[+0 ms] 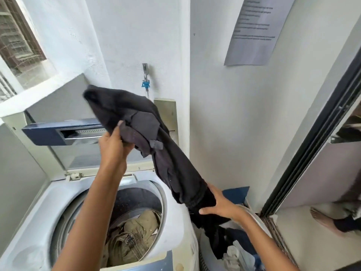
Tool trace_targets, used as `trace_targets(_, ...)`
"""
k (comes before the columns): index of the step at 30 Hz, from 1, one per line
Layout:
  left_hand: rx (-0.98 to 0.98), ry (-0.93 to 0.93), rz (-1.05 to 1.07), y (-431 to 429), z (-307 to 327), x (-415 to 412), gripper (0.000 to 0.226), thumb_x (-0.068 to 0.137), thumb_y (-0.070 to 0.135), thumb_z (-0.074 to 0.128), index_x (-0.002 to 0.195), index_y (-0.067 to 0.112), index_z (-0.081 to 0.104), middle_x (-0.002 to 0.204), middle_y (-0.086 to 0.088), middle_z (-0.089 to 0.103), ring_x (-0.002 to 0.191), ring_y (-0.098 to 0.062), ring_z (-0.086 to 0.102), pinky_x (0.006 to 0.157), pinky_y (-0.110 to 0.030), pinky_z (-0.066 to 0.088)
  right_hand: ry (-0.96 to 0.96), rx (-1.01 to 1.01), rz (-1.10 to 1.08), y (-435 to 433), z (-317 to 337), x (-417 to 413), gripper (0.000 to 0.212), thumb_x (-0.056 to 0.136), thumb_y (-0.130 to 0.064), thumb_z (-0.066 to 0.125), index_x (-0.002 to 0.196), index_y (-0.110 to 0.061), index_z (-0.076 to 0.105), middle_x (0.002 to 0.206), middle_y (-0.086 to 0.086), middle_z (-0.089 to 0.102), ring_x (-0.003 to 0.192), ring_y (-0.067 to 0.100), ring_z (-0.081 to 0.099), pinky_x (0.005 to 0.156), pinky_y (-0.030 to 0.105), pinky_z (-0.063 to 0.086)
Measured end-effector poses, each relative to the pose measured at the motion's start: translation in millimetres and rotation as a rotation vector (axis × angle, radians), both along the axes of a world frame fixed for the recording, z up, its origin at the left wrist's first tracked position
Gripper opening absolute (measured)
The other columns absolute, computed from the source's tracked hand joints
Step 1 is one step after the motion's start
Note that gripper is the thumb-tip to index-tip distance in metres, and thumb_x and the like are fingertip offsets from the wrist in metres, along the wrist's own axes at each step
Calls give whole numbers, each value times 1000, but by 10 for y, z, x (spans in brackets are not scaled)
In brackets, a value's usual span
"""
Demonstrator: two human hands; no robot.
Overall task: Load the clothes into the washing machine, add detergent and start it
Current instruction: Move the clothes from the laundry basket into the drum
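Note:
A long black garment (168, 153) hangs stretched in the air between my two hands, above the right rim of the top-loading washing machine (172, 227). My left hand (115, 145) grips its upper bunched part, raised over the open drum. My right hand (220, 206) holds its lower part, just above the laundry basket (252, 214). The garment's tail trails down into the basket. Inside the drum lie olive-green clothes (136, 237). The machine's lid (64, 132) stands open against the back wall.
The basket at the right holds dark, blue and white clothes (236, 253). A tap with a blue fitting (145, 83) is on the wall behind the machine. A sliding door frame (312, 133) runs along the right. A paper notice (256, 30) hangs on the wall.

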State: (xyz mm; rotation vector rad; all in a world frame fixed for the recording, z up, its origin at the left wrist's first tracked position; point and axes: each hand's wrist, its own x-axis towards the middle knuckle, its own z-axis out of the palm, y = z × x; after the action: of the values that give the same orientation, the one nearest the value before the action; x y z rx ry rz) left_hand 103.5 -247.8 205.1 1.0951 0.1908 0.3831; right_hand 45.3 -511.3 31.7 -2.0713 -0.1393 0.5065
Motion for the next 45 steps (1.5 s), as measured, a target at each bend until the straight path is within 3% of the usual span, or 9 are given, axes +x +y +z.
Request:
trace_targets(5,50,45,122,593,-160,-205,12,96,21,50,91,19,61,70,12,72,69,-4,67,57,-19,55,192,442,-371,278,-15,234,11,91,-13,56,101,-17,57,111,4,59,87,11,57,66,26,49)
trace_targets(11,-32,270,303,1146,-731,-434,14,96,22,50,86,13,54,82,-2,59,70,-14,57,60,-25,48,109,198,-130,550,-83,564,74,75,4,66,133,-33,39,118,-11,50,103,16,52,78,24,47)
trace_targets(15,-62,431,339,1317,-1129,-543,11,96,18,48,102,10,53,103,-14,64,81,-22,58,63,-33,49,-110,-101,-106,717,-272,673,22,77,0,65,83,-21,63,85,0,63,94,21,60,74,24,41)
trace_targets(20,140,657,32,1323,-1431,-640,47,95,29,51,130,-1,42,108,-15,55,79,-23,57,70,-37,51,-71,-54,-177,849,-56,671,24,86,-2,56,67,-17,49,69,-2,52,74,16,51,55,9,35)
trace_targets(23,265,729,-255,1100,-1402,-717,66,93,36,53,147,16,20,140,-10,39,107,-33,57,82,-42,51,-49,59,-164,976,202,656,15,88,-6,52,75,-14,54,75,5,55,69,14,50,62,22,39)
trace_targets(29,758,365,-645,410,-1288,-710,99,77,34,75,147,28,6,143,-2,37,127,-15,43,104,-32,39,-134,174,1,1491,748,623,14,88,-9,54,74,-11,53,69,5,46,63,12,42,58,26,31)
trace_targets(32,1208,264,-392,205,-1404,-668,120,62,34,77,149,27,-5,142,-1,40,128,-22,44,101,-40,42,-172,265,-29,1678,911,623,22,87,-10,57,66,-15,51,65,1,47,62,11,44,60,26,32)
trace_targets(38,979,93,83,655,-1170,-401,38,84,-7,46,115,12,57,106,6,63,104,-21,60,80,-21,40,42,640,-3,1411,931,570,26,85,-1,61,108,-12,63,99,3,64,91,17,64,82,31,54)
trace_targets(45,674,180,447,1189,-840,-314,34,90,0,39,118,2,57,113,-7,61,103,-20,53,87,-29,39,-168,-135,-100,654,322,674,39,81,13,45,106,-10,64,115,12,63,88,8,57,78,18,45)
